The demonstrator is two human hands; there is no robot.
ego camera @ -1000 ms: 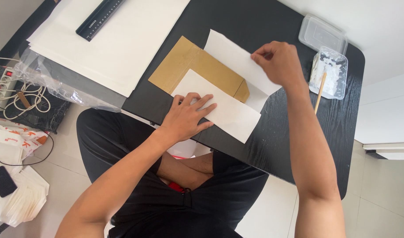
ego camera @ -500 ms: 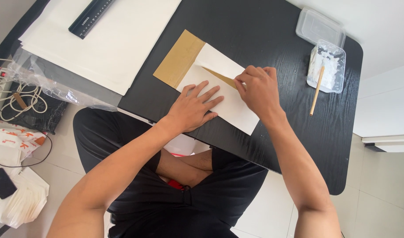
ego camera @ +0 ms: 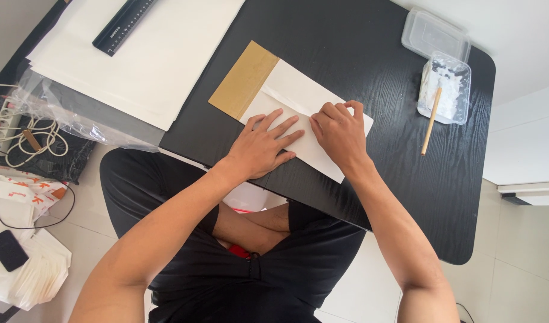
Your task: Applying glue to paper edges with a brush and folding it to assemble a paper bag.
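A white sheet of paper (ego camera: 298,96) lies folded over a brown piece of cardboard (ego camera: 243,79) on the black table (ego camera: 370,54). My left hand (ego camera: 263,143) rests flat on the near flap, fingers spread. My right hand (ego camera: 340,133) presses down on the folded paper just to its right, fingers curled against the crease. Both hands touch the paper side by side. Only the left end of the cardboard shows from under the paper.
A stack of large white sheets (ego camera: 137,60) with a black ruler (ego camera: 125,24) lies at the left. A clear tub of white paste (ego camera: 445,87) with a wooden stick (ego camera: 431,119) and its lid (ego camera: 436,33) stand at the right. Cables and a phone lie on the floor.
My right hand folded the far white flap down over the cardboard and now presses it beside my left hand. The left hand stayed flat on the near flap.
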